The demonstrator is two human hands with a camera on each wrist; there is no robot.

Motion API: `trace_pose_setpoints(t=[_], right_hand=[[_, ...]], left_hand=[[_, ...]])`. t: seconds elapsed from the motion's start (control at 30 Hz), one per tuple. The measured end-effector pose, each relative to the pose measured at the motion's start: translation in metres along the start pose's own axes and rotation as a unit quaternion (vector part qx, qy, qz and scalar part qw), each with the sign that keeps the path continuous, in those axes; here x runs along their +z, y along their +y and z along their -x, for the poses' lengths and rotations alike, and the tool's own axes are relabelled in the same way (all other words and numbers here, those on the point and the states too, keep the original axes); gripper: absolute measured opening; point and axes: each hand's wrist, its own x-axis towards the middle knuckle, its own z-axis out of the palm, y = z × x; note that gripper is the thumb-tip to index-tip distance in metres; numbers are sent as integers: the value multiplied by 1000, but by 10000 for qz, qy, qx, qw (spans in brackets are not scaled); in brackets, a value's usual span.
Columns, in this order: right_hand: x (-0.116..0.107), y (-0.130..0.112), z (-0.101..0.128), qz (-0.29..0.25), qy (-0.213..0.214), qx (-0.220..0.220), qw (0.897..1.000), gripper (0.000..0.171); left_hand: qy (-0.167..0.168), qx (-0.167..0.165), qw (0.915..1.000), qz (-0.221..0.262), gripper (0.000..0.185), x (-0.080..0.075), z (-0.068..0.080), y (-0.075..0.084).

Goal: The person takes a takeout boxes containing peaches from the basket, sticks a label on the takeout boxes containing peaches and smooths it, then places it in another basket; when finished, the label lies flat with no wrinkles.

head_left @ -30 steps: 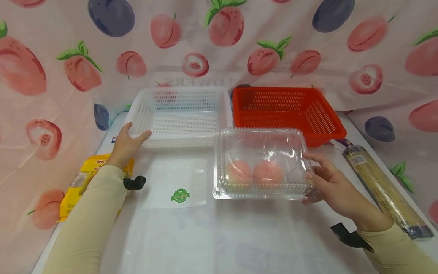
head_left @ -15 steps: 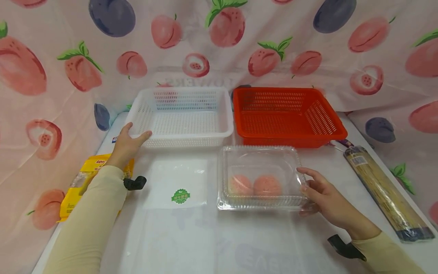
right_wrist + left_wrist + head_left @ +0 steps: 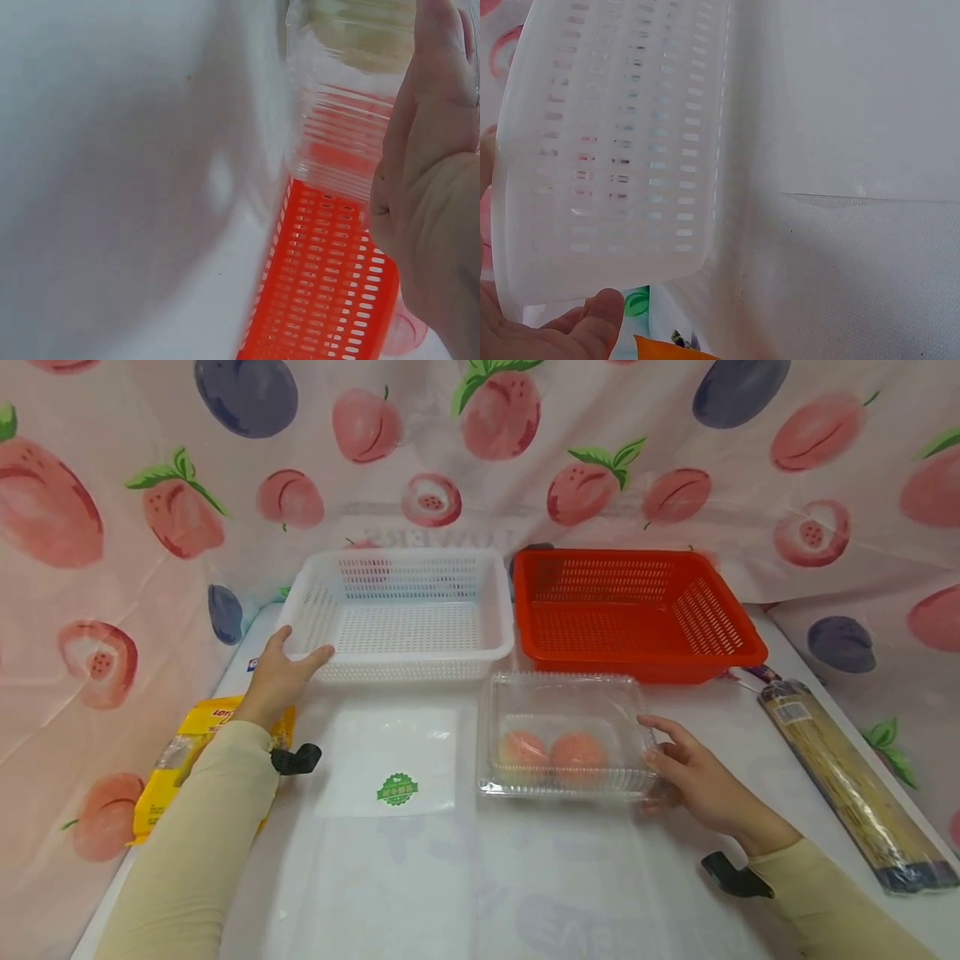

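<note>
A clear plastic clamshell box point(image 3: 562, 727) with two pink round buns point(image 3: 577, 750) inside rests on the white table, just in front of the red basket point(image 3: 690, 664). My right hand point(image 3: 678, 768) grips the box's right end, thumb on the near side and fingers over the top. In the right wrist view the box point(image 3: 337, 127) sits against my right hand point(image 3: 427, 187), with the red basket point(image 3: 330, 292) behind. My left hand point(image 3: 281, 668) holds the front left corner of the empty white basket point(image 3: 420, 653), thumb over its rim. The left wrist view shows the basket wall point(image 3: 615, 150) and my thumb point(image 3: 592, 326).
A yellow packet point(image 3: 161, 777) lies under my left forearm. A clear bag with a green sticker point(image 3: 393, 760) lies flat between the hands. A long pack of noodles point(image 3: 847, 777) lies along the table's right edge. Fruit-print cloth hangs all around.
The clear box has come down from the air onto the table and shifted slightly left, my right hand with it. The left hand has stayed on the white basket.
</note>
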Motion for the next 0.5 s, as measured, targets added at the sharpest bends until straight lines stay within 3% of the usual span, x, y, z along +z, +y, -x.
trace_pose_setpoints(t=[0.5], right_hand=[[-7,2,-18,417,-53,-41,9991,65]], left_hand=[[-183,208,9996,-52,120,-5,-3,1]])
